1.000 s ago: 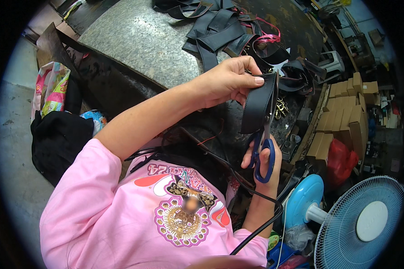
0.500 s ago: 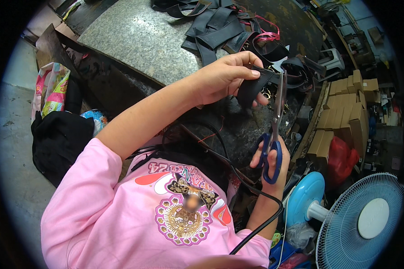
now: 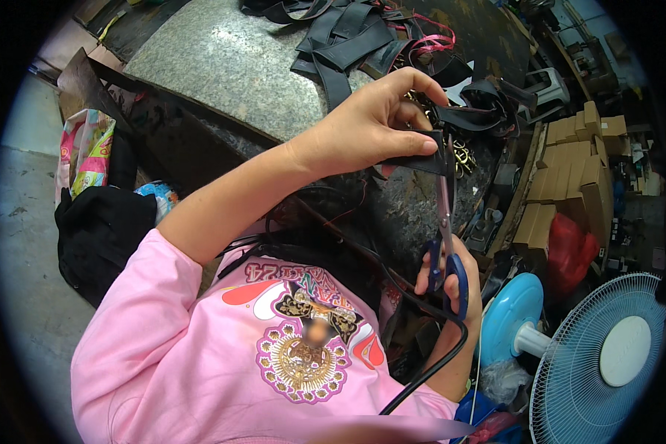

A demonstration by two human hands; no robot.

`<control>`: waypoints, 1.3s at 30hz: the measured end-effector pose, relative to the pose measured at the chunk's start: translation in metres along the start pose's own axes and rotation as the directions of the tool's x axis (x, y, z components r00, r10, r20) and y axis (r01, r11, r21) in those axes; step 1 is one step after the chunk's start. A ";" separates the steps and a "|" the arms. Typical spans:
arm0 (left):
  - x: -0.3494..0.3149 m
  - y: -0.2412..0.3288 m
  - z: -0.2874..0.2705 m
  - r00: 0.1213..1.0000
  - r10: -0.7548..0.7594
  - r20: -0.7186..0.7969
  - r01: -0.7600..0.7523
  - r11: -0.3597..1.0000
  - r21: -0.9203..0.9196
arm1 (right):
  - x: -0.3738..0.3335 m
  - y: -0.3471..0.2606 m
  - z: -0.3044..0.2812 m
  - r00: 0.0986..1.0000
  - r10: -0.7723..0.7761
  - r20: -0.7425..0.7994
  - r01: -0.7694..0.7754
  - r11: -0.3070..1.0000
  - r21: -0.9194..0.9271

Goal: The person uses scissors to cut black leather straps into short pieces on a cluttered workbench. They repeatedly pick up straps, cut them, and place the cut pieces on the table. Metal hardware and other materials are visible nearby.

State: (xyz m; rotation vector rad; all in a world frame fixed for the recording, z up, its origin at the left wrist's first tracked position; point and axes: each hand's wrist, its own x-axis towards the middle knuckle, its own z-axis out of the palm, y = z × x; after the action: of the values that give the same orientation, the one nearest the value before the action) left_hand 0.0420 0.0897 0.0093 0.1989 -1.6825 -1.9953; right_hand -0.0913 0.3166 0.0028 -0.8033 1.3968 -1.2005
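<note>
Left hand (image 3: 392,127) pinching a black strip (image 3: 428,160), I grasp scissors (image 3: 444,213) in my right hand (image 3: 471,268), blades at the strip's end; dark straps (image 3: 348,46) heap along the tabletop's (image 3: 222,74) right edge.

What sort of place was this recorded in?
Probably a workshop: black straps are heaped on the worktable, cardboard boxes are stacked nearby, and the right hand holds scissors.

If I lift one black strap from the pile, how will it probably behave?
The black straps probably bend easily, since several curve loosely. One may drag its neighbours, because they overlap. They look thin, so each is likely light.
</note>
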 end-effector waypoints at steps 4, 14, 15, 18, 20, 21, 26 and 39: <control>-0.002 0.000 0.001 0.999 -0.001 -0.032 0.000 1.000 -0.002 | -0.001 -0.001 0.000 1.000 -0.007 -0.009 0.007 1.000 0.000; -0.004 -0.003 0.001 0.999 0.031 -0.038 -0.031 1.000 0.006 | -0.004 0.001 -0.004 0.999 0.023 -0.038 -0.023 1.000 0.011; -0.004 -0.003 0.001 0.999 0.021 -0.041 -0.021 1.000 -0.001 | -0.004 0.002 -0.004 0.999 0.016 -0.047 -0.016 1.000 0.006; -0.005 -0.004 0.002 0.999 -0.002 -0.045 0.001 1.000 -0.008 | -0.005 0.001 -0.003 0.998 0.023 -0.058 -0.023 1.000 -0.001; -0.005 -0.004 0.002 1.000 -0.014 -0.016 0.013 0.999 -0.037 | -0.005 0.002 -0.002 0.999 0.009 -0.045 -0.010 1.000 -0.009; -0.006 -0.004 0.003 1.000 -0.021 0.011 0.021 0.998 -0.067 | -0.005 0.002 -0.001 0.999 -0.004 -0.041 0.003 1.000 -0.021; -0.009 -0.003 0.005 0.999 -0.044 -0.013 0.043 0.997 -0.070 | -0.004 0.007 0.003 0.998 -0.020 -0.065 0.023 0.999 0.047; -0.017 -0.014 0.030 0.981 0.134 0.141 -0.169 0.944 0.283 | 0.017 -0.010 0.020 0.910 -0.296 -0.292 0.311 0.951 0.006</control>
State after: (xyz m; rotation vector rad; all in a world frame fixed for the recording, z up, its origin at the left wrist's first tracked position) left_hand 0.0393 0.1251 -0.0007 0.0508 -2.0042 -1.6681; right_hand -0.0765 0.2936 0.0096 -0.8561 1.5028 -1.6424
